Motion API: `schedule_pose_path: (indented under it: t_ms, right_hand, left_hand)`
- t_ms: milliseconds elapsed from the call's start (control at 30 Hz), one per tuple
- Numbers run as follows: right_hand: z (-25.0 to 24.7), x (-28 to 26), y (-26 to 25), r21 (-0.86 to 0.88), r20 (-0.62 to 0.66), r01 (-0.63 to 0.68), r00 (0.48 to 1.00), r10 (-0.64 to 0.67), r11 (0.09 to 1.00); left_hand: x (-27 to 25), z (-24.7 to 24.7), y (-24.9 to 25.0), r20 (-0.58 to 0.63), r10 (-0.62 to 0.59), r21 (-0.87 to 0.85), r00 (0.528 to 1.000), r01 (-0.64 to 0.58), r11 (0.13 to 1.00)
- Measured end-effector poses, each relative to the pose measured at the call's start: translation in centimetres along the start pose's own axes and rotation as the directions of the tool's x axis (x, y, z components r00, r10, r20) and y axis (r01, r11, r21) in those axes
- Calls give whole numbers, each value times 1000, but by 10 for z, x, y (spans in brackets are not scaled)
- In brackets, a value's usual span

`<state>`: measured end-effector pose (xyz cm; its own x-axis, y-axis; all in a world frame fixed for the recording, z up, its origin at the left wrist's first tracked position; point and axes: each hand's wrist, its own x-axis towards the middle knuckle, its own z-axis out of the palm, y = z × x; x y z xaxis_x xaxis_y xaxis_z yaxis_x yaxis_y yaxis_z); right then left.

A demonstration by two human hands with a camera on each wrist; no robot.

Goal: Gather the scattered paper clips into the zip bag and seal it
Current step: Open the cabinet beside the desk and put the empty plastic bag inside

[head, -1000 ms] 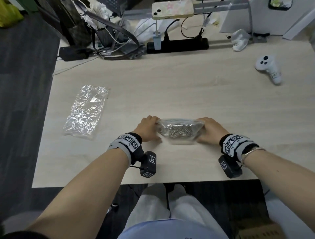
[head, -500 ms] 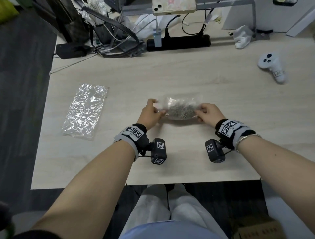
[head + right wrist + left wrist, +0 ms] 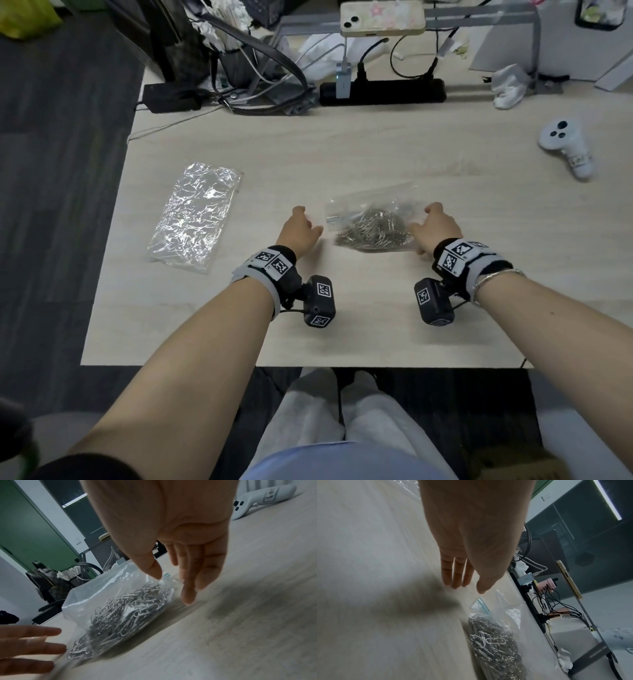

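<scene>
- Lying flat on the pale wooden table (image 3: 376,144), near its middle and toward the near edge, is the clear zip bag (image 3: 371,219), with a heap of silver paper clips (image 3: 375,229) inside it.
- The left hand (image 3: 299,229) hangs just left of the bag, fingers straight and loosely spread, holding nothing; the left wrist view shows its fingertips (image 3: 453,582) above the table, apart from the bag's corner.
- The right hand (image 3: 435,228) sits at the bag's right end, fingers relaxed and extended, gripping nothing; in the right wrist view the thumb tip is right at the plastic, though whether it touches cannot be told.
- Whether the bag's zip strip is closed cannot be told.
- A second, crinkled clear bag (image 3: 197,216) lies well to the left.
- A white controller (image 3: 565,145) rests at the far right.
- A black power strip (image 3: 383,91) runs along the far edge.
</scene>
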<state>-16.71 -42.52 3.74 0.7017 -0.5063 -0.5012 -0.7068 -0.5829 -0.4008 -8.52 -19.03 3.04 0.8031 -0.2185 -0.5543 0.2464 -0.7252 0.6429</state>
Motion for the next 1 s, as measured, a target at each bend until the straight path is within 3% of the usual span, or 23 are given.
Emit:
schedule_pose_path:
  t_ms: [100,200,333,500,667,800,933,1000]
  right_hand:
    - [-1,-8,-1,7,-59,-16,998,16,1000]
    - [-3,-18,-6,85,-191,80,980,-63,993]
    - [0,-31,-36,175,-296,244,937,-185,954]
    - [26,-40,-82,173,-202,380,917,-345,909]
    - [57,-45,-114,114,-45,506,862,-505,855]
    - [72,-47,-128,95,38,529,844,-534,843]
    - [82,-46,-140,58,103,536,836,-539,842]
    - [85,-43,-143,33,112,533,839,-533,845]
  left_hand:
    - [-5,1,-6,24,13,-16,1000,-12,1000]
    - [-6,-6,-8,6,54,5,998,-55,999]
    - [-3,-33,-20,-150,85,124,985,-66,990]
    - [-2,-75,-57,-367,0,249,930,99,964]
    - [2,-105,-111,-320,-217,368,922,332,869]
    - [-5,-105,-121,-265,-190,422,945,291,859]
    - [-14,-103,-114,-218,-59,300,974,124,946]
    - [-15,-107,-115,-295,-43,260,955,124,958]
